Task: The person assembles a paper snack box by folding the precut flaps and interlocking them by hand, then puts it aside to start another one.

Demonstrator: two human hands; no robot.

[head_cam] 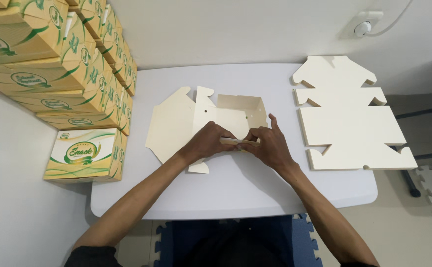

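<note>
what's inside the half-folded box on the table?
Nothing visible inside the half-folded box: bare cream floor and walls with two small holes. The left hand and right hand pinch its near wall, which hides the front strip of the floor.

This looks like a small packing room set up in a home. On the left, printed yellow-and-green cardboard snack boxes (62,64) stand stacked against the white wall. A pale rounded plastic table (235,193) fills the middle, with a stack of flat cream die-cut cardboard blanks (349,123) on its right. Blue interlocking foam floor mats (166,242) lie beneath, and a white wall socket (361,27) sits far right.
</note>
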